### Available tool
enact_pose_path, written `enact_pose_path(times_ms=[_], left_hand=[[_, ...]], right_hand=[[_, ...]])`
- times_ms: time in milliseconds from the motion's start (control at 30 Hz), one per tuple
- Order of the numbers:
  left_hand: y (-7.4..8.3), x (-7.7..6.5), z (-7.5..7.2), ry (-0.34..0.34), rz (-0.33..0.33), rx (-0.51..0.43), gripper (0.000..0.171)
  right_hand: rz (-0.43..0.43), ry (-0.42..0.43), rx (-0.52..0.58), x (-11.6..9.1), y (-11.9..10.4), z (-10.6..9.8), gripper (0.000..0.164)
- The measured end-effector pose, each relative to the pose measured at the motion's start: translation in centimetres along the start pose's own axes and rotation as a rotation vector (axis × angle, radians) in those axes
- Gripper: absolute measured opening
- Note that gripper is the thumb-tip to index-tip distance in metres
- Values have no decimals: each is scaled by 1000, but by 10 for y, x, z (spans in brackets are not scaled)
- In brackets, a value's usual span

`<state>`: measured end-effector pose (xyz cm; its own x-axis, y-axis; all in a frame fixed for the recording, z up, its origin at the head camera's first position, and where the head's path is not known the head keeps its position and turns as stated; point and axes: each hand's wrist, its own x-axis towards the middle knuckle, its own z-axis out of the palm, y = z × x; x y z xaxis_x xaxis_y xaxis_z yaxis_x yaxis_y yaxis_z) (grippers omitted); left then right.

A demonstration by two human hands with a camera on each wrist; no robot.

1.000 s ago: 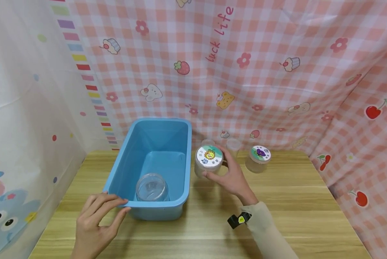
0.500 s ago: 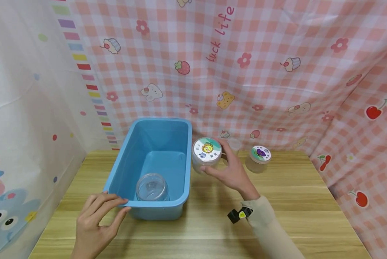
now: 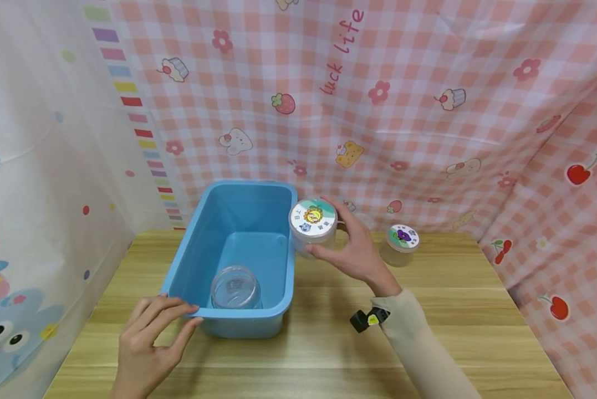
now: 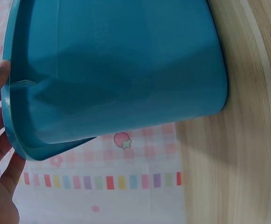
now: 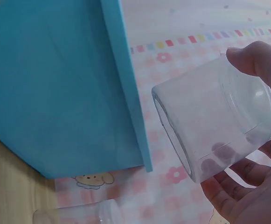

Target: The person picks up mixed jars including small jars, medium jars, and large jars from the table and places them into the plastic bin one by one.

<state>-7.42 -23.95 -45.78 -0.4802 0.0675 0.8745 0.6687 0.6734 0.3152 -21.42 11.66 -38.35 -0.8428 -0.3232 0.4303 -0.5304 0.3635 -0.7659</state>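
Note:
My right hand (image 3: 355,252) grips a clear plastic jar (image 3: 312,221) whose white-and-green lid carries a sunflower picture. The right wrist view shows this jar (image 5: 205,121) raised and tilted beside the bin wall, thumb on one side and fingers on the other. In the head view the jar overlaps the right rim of a blue plastic bin (image 3: 286,277). At the bin's near left corner, my left hand (image 3: 151,338) pinches the rim, fingertips over the edge and thumb outside. Inside the bin, near its front wall, sits another clear round jar (image 3: 235,288).
A jar with a purple-flower lid (image 3: 400,244) stands on the wooden table (image 3: 428,310) to the right. Behind my right hand, another clear container (image 5: 79,213) is mostly hidden in the head view. A pink checked cloth (image 3: 403,138) hangs along the table's back.
My right hand has lifted the sunflower-lid jar from beside the bin and moved it up, away and slightly left, to the bin's right rim. My left hand stays on the rim.

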Motion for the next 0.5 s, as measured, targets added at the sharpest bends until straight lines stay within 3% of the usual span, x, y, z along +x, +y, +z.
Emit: enact_pose_path(times_ms=[500], left_hand=[[-1,0,-1,-4,1,8,36]], right_hand=[[-41,-51,-14,21,-21,5,91]])
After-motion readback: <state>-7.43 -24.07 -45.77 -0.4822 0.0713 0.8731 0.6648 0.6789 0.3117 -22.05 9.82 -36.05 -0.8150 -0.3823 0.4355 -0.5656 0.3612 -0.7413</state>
